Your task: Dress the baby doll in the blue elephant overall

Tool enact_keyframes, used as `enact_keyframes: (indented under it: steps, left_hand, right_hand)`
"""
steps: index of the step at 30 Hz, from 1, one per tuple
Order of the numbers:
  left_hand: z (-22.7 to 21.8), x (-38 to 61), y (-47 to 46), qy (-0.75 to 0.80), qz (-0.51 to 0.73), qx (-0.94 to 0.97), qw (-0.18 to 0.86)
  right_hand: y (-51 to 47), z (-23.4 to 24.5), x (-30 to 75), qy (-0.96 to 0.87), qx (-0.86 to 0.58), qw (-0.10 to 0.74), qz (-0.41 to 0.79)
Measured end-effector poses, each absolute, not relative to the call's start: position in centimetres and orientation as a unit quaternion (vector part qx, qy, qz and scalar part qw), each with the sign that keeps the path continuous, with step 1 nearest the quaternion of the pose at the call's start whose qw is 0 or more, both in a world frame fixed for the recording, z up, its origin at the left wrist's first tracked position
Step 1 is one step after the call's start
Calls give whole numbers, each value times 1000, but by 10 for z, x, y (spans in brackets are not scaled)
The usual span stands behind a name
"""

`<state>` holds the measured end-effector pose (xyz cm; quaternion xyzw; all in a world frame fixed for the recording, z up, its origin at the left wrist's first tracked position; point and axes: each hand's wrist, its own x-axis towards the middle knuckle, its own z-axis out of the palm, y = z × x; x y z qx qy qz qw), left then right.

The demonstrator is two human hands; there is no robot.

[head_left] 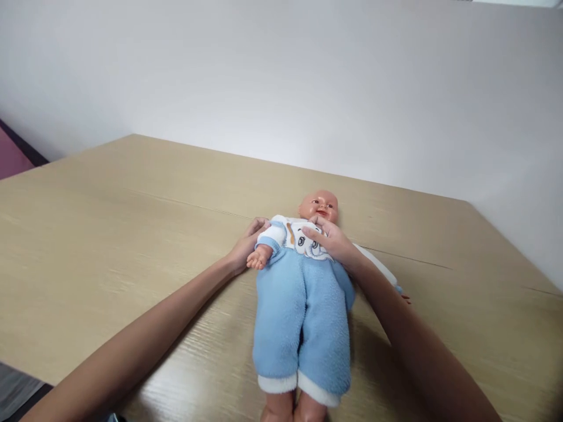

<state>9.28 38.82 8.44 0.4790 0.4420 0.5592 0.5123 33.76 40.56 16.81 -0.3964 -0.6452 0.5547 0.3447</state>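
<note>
A baby doll (323, 205) lies on its back on the table, head away from me and bare feet toward me. It is dressed in a fleecy outfit (281, 316) with light-blue trousers and a white top that bears an embroidered animal face. My left hand (248, 243) is beside the doll's shoulder, its fingers curled against the white sleeve (273, 233) and partly hidden. On the chest, my right hand (334, 240) has thumb and fingers closed on the top near the neckline. One doll arm bends over my left wrist; the other stretches out beyond my right forearm.
The wooden table (132, 234) has thin seams running across it and meets a pale wall (264, 76) at the back. A pink object (13, 155) with a dark edge shows at the far left. Grey floor is visible at the lower left.
</note>
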Motion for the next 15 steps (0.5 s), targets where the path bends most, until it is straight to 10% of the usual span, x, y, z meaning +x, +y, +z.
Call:
enact_keyframes:
  steps: [15]
  left_hand:
    - [119,118,450,431,502,548,512]
  right_hand:
    - [405,155,356,-555,-358,384,646]
